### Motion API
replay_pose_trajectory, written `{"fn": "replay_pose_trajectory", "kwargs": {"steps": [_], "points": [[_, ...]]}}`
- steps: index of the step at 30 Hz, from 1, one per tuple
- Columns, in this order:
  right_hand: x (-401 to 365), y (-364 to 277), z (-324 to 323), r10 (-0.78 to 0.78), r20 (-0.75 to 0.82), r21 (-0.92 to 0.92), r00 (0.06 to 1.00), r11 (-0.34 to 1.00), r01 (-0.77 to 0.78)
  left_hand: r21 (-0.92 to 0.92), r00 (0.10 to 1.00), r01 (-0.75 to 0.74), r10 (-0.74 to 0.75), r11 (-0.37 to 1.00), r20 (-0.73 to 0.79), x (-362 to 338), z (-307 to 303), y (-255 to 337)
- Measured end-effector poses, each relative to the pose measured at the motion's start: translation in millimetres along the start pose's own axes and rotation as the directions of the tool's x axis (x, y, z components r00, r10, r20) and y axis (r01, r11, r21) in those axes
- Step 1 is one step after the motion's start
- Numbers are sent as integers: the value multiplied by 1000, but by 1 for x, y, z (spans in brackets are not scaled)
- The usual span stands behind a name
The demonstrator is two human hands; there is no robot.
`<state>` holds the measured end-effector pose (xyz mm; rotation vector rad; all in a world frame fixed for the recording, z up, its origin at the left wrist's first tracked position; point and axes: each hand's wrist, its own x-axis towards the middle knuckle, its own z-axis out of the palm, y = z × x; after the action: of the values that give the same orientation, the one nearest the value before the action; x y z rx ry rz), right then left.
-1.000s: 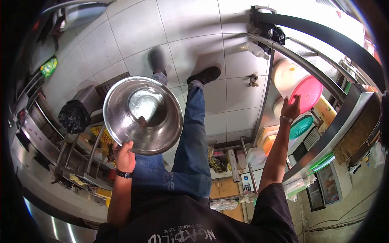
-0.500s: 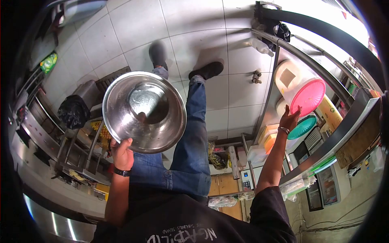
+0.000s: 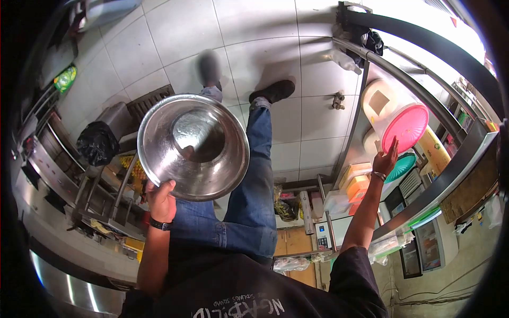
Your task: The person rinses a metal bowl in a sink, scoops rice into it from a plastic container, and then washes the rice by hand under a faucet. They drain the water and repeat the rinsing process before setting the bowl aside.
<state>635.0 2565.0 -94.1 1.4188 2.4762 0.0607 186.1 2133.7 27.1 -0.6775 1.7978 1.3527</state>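
Observation:
A large, shiny metal bowl (image 3: 159, 140) is held tilted by its rim, its inside facing me. My left hand (image 3: 161, 201) is closed on the lower left part of that rim. On the right, my right hand (image 3: 385, 159) reaches toward a pale plastic tub (image 3: 377, 98) with a pink lid (image 3: 407, 127). Its fingers are stretched and apart, lying at the lower edge of the lid; how firmly they touch cannot be made out. Just beneath that lid, a green lid (image 3: 401, 168) is partly covered by the hand.
A metal rack rail (image 3: 403, 82) runs along the right above the tubs. Orange containers (image 3: 358, 186) stand near my right forearm. At the left are a black plastic bag (image 3: 98, 144) and a metal frame. White floor tiles (image 3: 260, 61) lie under my feet, with a small tap-like fitting (image 3: 338, 100).
My right hand has shifted slightly right and its fingers, earlier curled at the pink lid's edge, are now straighter. The bowl appears a little farther right, still in my left hand.

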Motion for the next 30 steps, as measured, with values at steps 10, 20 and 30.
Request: {"fn": "replay_pose_trajectory", "kwargs": {"steps": [10,20,30], "points": [[19,4,-20,234,-297,93,926,972,-216,27,1000,2,-3,1000,28,0,4,-4],[-62,89,36,585,113,-3,803,808,-589,99,999,-15,10,995,51,-2,7,-13],[-84,86,13,577,-124,55,807,816,-575,128,997,-28,18,991,78,-16,23,-28]]}}
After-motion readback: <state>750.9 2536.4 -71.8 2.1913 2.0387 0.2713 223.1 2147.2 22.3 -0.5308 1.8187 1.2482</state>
